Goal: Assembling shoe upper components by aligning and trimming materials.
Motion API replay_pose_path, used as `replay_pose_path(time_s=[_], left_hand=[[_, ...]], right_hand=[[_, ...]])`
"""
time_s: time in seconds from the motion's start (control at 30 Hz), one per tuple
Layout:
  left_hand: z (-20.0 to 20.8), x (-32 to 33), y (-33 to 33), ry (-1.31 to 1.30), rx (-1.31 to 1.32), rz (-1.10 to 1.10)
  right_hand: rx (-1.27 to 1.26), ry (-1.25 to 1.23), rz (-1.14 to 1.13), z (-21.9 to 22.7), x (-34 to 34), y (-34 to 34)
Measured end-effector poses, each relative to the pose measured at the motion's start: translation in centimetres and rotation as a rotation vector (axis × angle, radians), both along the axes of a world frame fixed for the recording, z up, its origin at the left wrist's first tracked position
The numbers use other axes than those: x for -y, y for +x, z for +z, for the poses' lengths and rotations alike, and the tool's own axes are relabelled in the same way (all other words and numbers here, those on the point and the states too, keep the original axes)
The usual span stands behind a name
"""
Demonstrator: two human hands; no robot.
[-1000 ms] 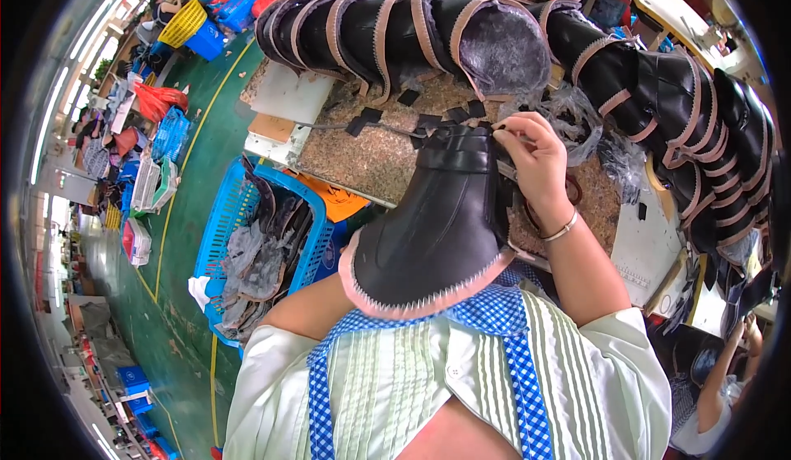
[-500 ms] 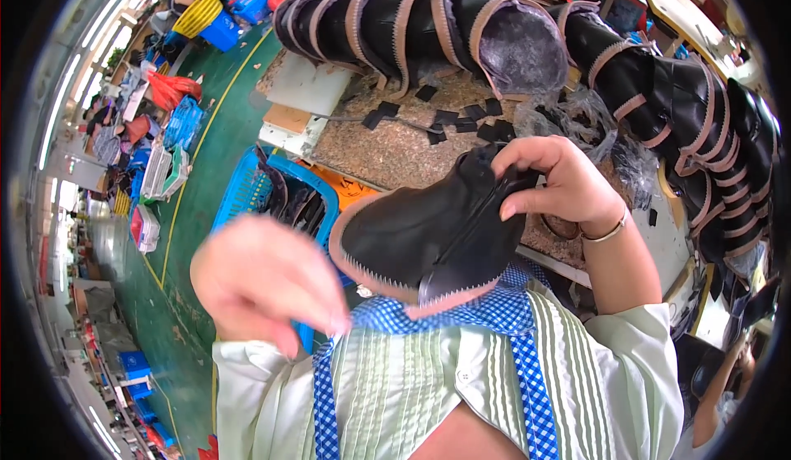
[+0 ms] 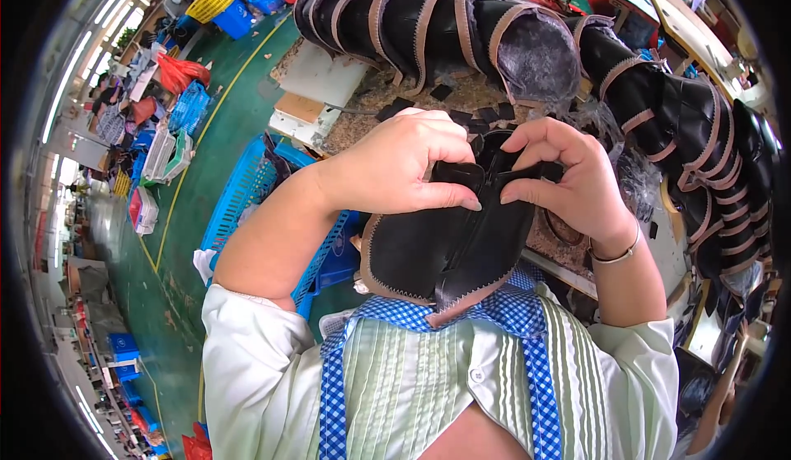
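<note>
A black boot upper [image 3: 412,250] with a tan zigzag-cut edge hangs in front of my chest, its seam or zip line running down the middle. My left hand [image 3: 412,159] pinches the left side of its top opening between thumb and fingers. On the right side of the same opening, my right hand [image 3: 564,176], with a bangle at the wrist, grips the edge. Both thumbs point toward each other near the centre line. Behind my hands, several small black patches [image 3: 441,92] lie scattered on the stone-patterned tabletop [image 3: 350,130].
Rows of nested black boot uppers [image 3: 445,28] lie at the back and another stack [image 3: 659,98] curves down the right. Clear plastic wrap [image 3: 638,176] lies beside it. A blue basket [image 3: 235,192] stands at my left. Green floor [image 3: 185,246] with yellow lines stretches beyond.
My left hand has moved from the left, off the boot upper, up to its top opening and taken hold. The upper has turned so its centre seam faces me.
</note>
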State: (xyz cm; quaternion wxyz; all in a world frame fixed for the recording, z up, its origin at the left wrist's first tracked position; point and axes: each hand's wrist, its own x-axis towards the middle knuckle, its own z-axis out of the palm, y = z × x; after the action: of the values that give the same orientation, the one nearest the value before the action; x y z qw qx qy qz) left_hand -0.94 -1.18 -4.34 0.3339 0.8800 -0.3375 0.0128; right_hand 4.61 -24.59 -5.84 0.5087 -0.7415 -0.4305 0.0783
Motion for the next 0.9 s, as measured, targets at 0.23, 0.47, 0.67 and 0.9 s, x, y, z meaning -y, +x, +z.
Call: replay_pose_path(time_s=[0.23,0.47,0.67,0.9], left_hand=[[0.1,-0.2,0.1,0.010,-0.001,0.012],[0.7,0.6,-0.8,0.042,0.449,0.112],[1.5,0.3,-1.8,-0.248,0.789,0.683],[3.3,-1.1,-5.3,-0.706,0.125,0.527]], right_hand=[[0.036,0.096,-0.025,-0.9,-0.3,0.2],[-0.418,0.467,-0.067,-1.7,-2.1,-0.1],[-0.709,0.452,-0.009,-2.4,-1.5,0.8],[-0.995,0.384,0.066,-3.7,0.2,1.0]])
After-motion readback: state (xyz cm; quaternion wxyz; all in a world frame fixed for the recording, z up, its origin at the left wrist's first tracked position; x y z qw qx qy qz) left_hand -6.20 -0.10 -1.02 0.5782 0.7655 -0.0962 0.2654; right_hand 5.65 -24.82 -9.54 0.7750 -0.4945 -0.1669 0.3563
